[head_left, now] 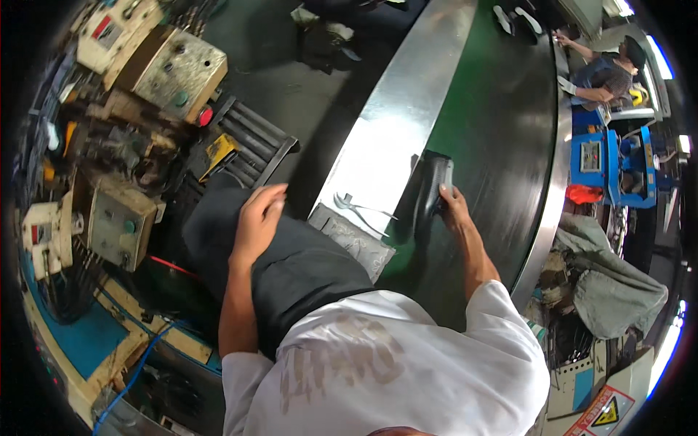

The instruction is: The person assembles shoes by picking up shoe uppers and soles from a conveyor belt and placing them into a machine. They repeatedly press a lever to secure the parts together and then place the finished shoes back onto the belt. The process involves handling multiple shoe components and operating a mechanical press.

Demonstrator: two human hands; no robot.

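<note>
My right hand (456, 208) grips a black shoe (430, 190) by its grey sole side, over the dark green conveyor belt (480, 131). The thumb shows against the sole; the other fingers are partly hidden. Above my dark-trousered leg (305, 261) is my left hand (258, 221), its fingers loosely extended with nothing in them. Between the two hands, a pair of metal pincers (354, 206) lies on the shiny metal edge (396, 123) of the belt, beside a worn grey cloth pad (354, 242).
Old machines with control boxes (171, 76) stand at the left, near a black slatted rack (254, 142). Two pale-soled shoes (518, 22) rest at the belt's far end. A co-worker (603, 76) stands across the belt, beyond blue equipment (611, 163) and a draped grey cloth (611, 283).
</note>
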